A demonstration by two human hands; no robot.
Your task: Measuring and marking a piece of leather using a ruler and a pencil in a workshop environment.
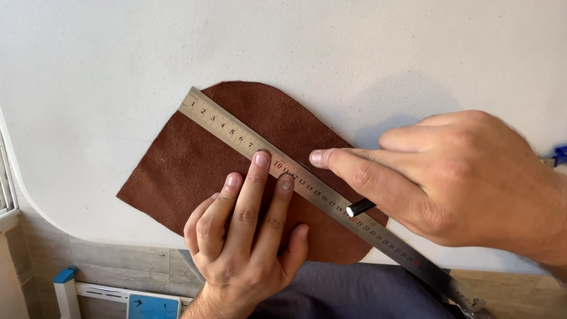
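Observation:
A brown piece of suede leather (177, 159) lies flat on the white table (106, 77). A long steel ruler (236, 133) runs diagonally across it from upper left to lower right, past the table's edge. My left hand (245, 242) presses down on the ruler and leather with fingers spread, fingertips at the ruler's lower edge. My right hand (455, 177) grips a small dark tool with a silver end (360, 207), held against the ruler's upper edge, index finger stretched along it.
The table's rounded front edge curves at lower left. Below it are a tiled floor (118, 263), a white and blue object (150, 304) and dark cloth on my lap (354, 292). A blue thing (560, 155) shows at the right edge.

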